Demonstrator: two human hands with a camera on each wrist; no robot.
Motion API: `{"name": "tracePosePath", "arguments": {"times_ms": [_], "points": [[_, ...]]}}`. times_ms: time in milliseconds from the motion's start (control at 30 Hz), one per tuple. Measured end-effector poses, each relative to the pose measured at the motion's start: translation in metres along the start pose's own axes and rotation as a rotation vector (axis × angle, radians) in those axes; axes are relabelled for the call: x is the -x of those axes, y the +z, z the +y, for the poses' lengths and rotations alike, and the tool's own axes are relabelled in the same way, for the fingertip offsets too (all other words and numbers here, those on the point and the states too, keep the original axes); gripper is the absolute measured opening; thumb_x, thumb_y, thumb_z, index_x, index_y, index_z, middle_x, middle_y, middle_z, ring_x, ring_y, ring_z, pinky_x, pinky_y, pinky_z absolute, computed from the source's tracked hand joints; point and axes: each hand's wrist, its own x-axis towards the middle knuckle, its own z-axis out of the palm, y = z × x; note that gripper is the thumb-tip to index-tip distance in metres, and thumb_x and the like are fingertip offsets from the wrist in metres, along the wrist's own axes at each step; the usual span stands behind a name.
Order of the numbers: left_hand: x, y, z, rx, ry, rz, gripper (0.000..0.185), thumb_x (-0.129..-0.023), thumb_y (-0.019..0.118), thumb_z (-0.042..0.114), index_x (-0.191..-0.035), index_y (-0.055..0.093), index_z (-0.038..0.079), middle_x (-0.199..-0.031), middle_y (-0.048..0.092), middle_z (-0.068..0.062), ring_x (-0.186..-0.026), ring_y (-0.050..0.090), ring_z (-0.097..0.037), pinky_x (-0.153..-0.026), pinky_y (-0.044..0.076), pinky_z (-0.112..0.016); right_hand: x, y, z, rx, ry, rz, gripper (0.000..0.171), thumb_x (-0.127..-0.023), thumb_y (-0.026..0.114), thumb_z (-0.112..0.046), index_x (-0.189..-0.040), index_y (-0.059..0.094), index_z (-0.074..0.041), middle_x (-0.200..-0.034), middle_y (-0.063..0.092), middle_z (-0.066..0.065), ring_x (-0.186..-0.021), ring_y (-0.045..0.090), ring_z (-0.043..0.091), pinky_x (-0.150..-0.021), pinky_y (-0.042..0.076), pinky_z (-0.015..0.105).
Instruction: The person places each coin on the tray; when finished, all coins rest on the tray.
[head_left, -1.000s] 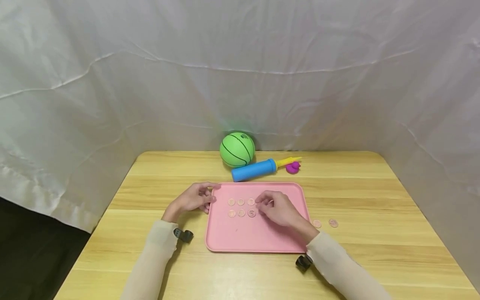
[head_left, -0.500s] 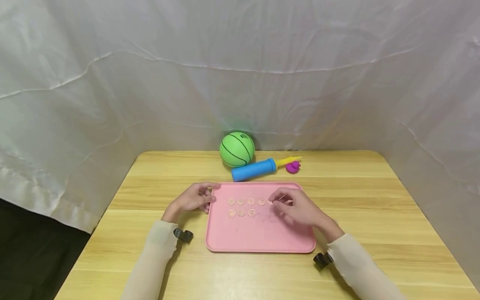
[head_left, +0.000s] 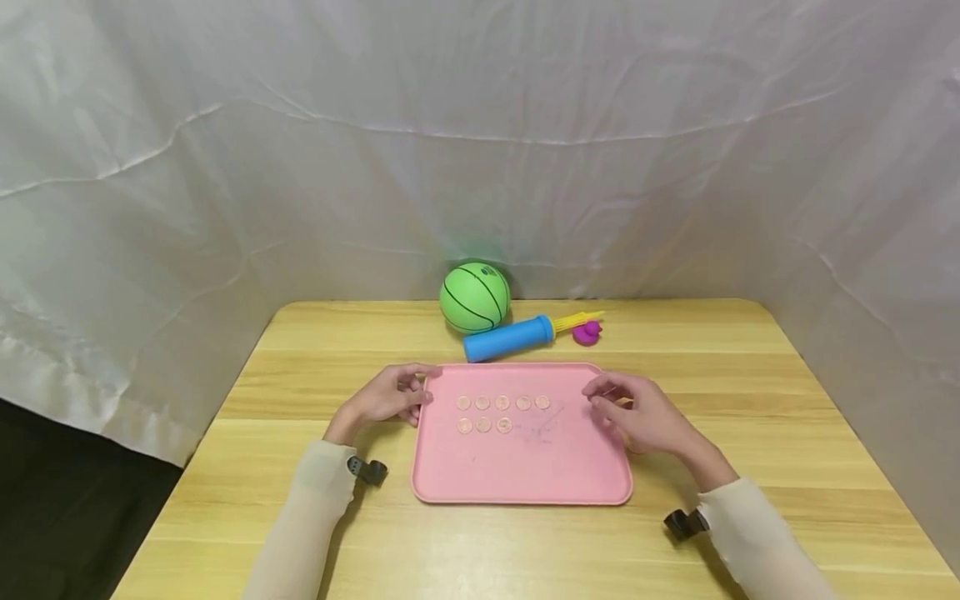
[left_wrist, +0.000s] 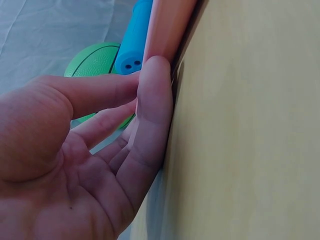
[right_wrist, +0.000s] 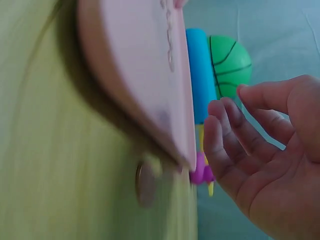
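Observation:
Several coins lie in two rows on a pink tray, the far row longer than the near row of three. My left hand holds the tray's left rim; in the left wrist view its thumb and fingers close on that edge. My right hand is over the tray's right edge, fingers loosely bent, nothing between them. In the right wrist view its thumb and fingertips are apart. A blurred coin shows on the table past the tray edge there; in the head view the right hand covers that area.
Behind the tray lie a blue pump with a yellow nozzle, a green ball and a small purple toy. The wooden table ends at a grey curtain.
My right hand has moved right, from the middle of the tray to its right edge, after letting go of a coin. The far row has grown by two coins. My left hand stays put.

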Motion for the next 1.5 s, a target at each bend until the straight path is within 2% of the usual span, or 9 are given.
{"name": "tracePosePath", "arguments": {"times_ms": [167,300,567,767,967,1100,1500], "points": [[-0.001,0.0,0.0,-0.007,0.002,0.002,0.052,-0.105,0.065,0.0,-0.156,0.057,0.003,-0.096,0.064,-0.012,-0.071,0.071,-0.018,-0.065,0.071,-0.034,0.011,-0.012,0.011,0.005,0.032,0.033,0.018,-0.107,0.069,-0.013,-0.122,0.075,-0.004,-0.113,0.078,0.016,-0.092,0.07,0.028,-0.058,0.064,0.03],[-0.002,0.0,0.0,-0.01,0.009,-0.001,0.052,-0.105,0.065,0.0,-0.156,0.057,0.002,-0.096,0.064,-0.013,-0.071,0.07,-0.018,-0.065,0.071,-0.033,0.019,-0.02,0.021,0.033,0.035,0.059,0.018,-0.107,0.07,-0.015,-0.122,0.075,-0.006,-0.109,0.078,0.014,-0.09,0.07,0.024,-0.055,0.06,0.027],[-0.001,0.001,0.0,0.002,-0.01,0.005,0.053,-0.105,0.067,0.001,-0.157,0.057,0.003,-0.098,0.063,-0.012,-0.072,0.071,-0.019,-0.067,0.072,-0.035,0.032,-0.031,0.035,0.06,0.07,0.056,0.019,-0.106,0.07,-0.011,-0.124,0.075,-0.005,-0.116,0.079,0.015,-0.091,0.07,0.019,-0.061,0.063,0.026],[-0.001,0.001,0.001,-0.001,-0.009,0.004,0.053,-0.105,0.066,0.001,-0.157,0.057,0.003,-0.098,0.063,-0.012,-0.072,0.072,-0.019,-0.068,0.072,-0.035,0.044,-0.041,0.041,0.018,0.123,0.049,0.021,-0.109,0.068,-0.015,-0.126,0.073,-0.004,-0.11,0.078,0.014,-0.082,0.068,0.016,-0.06,0.064,0.028],[-0.001,0.001,0.002,-0.006,0.004,0.006,0.052,-0.106,0.065,0.0,-0.157,0.056,0.003,-0.097,0.063,-0.012,-0.071,0.071,-0.018,-0.067,0.072,-0.034,0.055,-0.045,0.052,0.086,0.076,0.083,0.018,-0.106,0.072,-0.014,-0.122,0.075,-0.007,-0.103,0.079,0.007,-0.085,0.068,0.01,-0.068,0.06,0.022],[-0.001,0.0,0.0,-0.009,0.0,0.002,0.052,-0.106,0.065,0.0,-0.157,0.056,0.002,-0.097,0.062,-0.011,-0.071,0.07,-0.017,-0.066,0.072,-0.033,0.063,-0.043,0.06,0.1,0.046,0.084,0.018,-0.101,0.077,-0.009,-0.119,0.076,-0.005,-0.106,0.079,0.007,-0.088,0.069,0.005,-0.075,0.062,0.02],[0.0,0.001,0.0,-0.004,-0.009,-0.001,0.053,-0.105,0.066,0.001,-0.157,0.056,0.002,-0.097,0.063,-0.011,-0.071,0.071,-0.018,-0.067,0.072,-0.033,0.071,-0.045,0.064,0.143,0.074,0.084,0.029,-0.094,0.087,-0.014,-0.119,0.075,-0.006,-0.105,0.078,0.003,-0.088,0.067,0.004,-0.074,0.061,0.019]]}}
